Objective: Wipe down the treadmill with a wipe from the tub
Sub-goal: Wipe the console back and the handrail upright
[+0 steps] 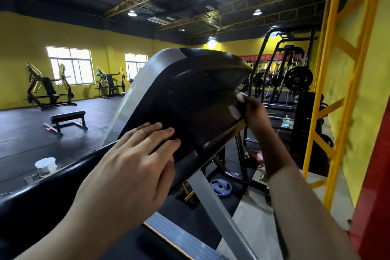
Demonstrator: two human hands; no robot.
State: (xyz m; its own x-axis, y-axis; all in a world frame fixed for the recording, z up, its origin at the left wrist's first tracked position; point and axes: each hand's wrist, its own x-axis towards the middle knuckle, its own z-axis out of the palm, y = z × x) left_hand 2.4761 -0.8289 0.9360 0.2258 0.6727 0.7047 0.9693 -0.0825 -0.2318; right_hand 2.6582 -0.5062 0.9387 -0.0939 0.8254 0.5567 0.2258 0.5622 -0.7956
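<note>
Your left hand (130, 160) lies flat against the dark back panel of the treadmill console (190, 95), fingers straight, grip apart. Your right hand (252, 112) is at the console's right edge, its grip clamped on a white wipe (235, 112) pressed to the panel. The white tub (45, 165) stands on the floor at lower left, well apart from both hands, beyond the black handrail (63, 177).
</note>
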